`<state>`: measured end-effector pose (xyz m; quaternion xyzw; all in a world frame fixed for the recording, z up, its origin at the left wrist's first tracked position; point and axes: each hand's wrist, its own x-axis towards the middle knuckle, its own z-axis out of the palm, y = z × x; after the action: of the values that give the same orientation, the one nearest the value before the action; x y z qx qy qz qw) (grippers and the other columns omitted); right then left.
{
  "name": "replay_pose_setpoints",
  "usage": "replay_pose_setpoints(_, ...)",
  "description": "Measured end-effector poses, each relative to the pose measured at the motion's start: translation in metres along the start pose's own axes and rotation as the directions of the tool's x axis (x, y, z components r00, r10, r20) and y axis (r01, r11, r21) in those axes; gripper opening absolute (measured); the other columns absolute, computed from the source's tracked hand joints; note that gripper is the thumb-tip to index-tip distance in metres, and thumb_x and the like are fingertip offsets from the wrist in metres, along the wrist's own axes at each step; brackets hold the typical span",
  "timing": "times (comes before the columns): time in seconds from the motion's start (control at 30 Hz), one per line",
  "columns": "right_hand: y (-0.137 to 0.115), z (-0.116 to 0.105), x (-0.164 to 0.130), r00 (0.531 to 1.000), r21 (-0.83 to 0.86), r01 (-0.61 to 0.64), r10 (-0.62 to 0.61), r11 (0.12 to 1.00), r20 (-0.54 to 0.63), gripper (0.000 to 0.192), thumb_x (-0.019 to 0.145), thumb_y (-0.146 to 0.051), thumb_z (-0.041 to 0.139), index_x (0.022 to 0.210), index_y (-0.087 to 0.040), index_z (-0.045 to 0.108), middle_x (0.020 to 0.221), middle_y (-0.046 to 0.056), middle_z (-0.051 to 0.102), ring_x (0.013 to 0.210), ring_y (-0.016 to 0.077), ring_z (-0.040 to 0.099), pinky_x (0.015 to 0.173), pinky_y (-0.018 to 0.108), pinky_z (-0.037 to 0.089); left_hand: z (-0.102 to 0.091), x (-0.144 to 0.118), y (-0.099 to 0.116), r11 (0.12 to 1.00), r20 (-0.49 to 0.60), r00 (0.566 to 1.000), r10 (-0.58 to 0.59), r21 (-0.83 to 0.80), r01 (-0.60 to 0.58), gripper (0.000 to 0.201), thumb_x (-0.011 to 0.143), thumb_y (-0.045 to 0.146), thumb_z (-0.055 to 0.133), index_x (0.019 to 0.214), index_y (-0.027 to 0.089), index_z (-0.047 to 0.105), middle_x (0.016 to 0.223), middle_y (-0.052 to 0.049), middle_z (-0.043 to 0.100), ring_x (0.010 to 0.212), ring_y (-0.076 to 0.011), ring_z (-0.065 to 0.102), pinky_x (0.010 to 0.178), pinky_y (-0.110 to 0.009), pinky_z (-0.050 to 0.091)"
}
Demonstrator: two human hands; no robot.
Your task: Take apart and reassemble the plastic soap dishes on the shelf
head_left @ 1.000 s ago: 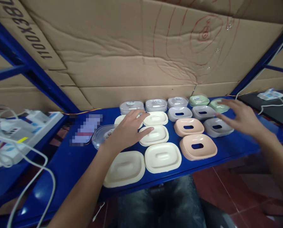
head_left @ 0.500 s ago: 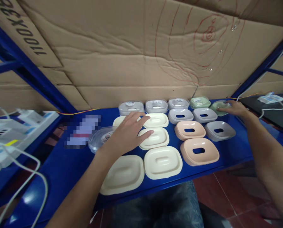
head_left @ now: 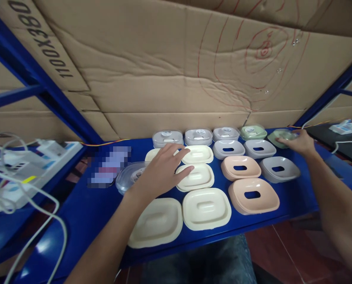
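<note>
My left hand (head_left: 168, 167) is over the cream oval trays, fingers apart and holding nothing; whether it touches the cream tray (head_left: 203, 176) under its thumb I cannot tell. A clear plastic lid (head_left: 127, 177) lies left of my wrist, partly covered by it. At the far right end of the back row, my right hand (head_left: 301, 142) grips a green soap box (head_left: 278, 138) with a clear cover, thumb on the near side. Another lidded green soap box (head_left: 253, 132) stands just left of it. Near me lie two larger-looking cream trays, one a front tray (head_left: 207, 209).
Lidded grey soap boxes (head_left: 198, 137) line the back by the cardboard wall (head_left: 152, 59). Peach bases (head_left: 254, 203) and grey bases (head_left: 280, 175) with slots sit right of centre. Power strips and white cables (head_left: 60, 221) are at left, beside a blurred-out item (head_left: 110, 165).
The camera view has shifted slightly, moving everything a little right and down. Both hands stay in about the same places, my right still at the green soap box.
</note>
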<state>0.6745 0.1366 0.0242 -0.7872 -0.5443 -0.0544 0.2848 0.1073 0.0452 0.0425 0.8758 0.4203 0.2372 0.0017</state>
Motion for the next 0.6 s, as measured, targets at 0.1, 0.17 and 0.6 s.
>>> replay_pose_setpoints(0.1,-0.021,-0.007,-0.004,0.981,0.093,-0.181,0.186,0.979,-0.052,0.087,0.082,-0.07,0.082,0.141,-0.008,0.064,0.147,0.036,0.064,0.135,0.0406,0.065,0.101,0.049,0.048,-0.001,0.001,0.001,0.999,-0.034,0.999,-0.035,-0.018,0.035,0.042,0.108,0.044,0.061,0.143,0.021,0.064,0.147,-0.016,0.068,0.143,-0.0371,0.059,0.124,-0.06,0.048)
replay_pose_setpoints(0.17,-0.045,-0.011,-0.008,0.98,0.243,-0.15,0.177,0.958,-0.094,0.084,0.081,-0.06,0.087,0.143,-0.009,0.063,0.15,0.034,0.064,0.136,0.0381,0.066,0.102,0.047,0.049,-0.002,0.001,0.003,0.997,-0.061,0.996,-0.063,-0.047,0.06,0.045,0.109,0.045,0.06,0.147,0.021,0.061,0.15,-0.015,0.066,0.146,-0.0368,0.058,0.126,-0.06,0.047)
replay_pose_setpoints(0.6,-0.266,-0.03,-0.169,0.803,0.92,-0.071,-0.525,0.386,0.283,0.073,0.076,-0.065,0.09,0.134,-0.029,0.063,0.135,0.008,0.077,0.126,0.0335,0.073,0.103,0.049,0.063,0.0,0.0,0.034,0.923,-0.211,0.977,-0.019,-0.379,-0.064,0.13,0.082,0.055,0.095,0.176,0.039,0.006,0.184,-0.015,0.026,0.167,-0.0401,0.037,0.131,-0.058,0.043)
